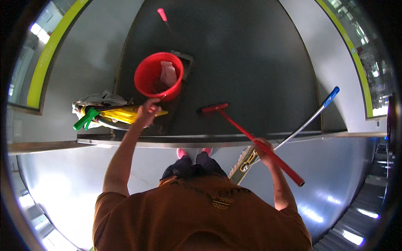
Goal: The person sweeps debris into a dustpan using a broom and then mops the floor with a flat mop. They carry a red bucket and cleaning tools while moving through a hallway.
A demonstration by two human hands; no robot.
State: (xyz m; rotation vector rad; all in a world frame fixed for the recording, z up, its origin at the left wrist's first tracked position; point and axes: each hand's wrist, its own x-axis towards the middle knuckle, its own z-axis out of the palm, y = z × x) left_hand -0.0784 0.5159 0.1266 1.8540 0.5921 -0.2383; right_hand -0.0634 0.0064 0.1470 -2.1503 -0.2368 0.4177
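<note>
Red round plastic bucket (146, 74) sits just ahead of the L hand (148, 113), which is blurred, fingers part-curled; can't tell if it has hold of anything. Off-centre tug on the rim could poss. tip it & spill the pale pinkish paper (168, 74) inside. R hand (264, 151) is wrapped round a long red pole (287, 168) w/ flat red head; a careless swing might knock the blue-gripped silver metal pole (299, 126) close beside that hand.

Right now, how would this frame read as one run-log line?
left hand: at near side of red bucket, grip unclear | right hand: closed on red long-handled brush | nearby: blue-gripped pole
</note>
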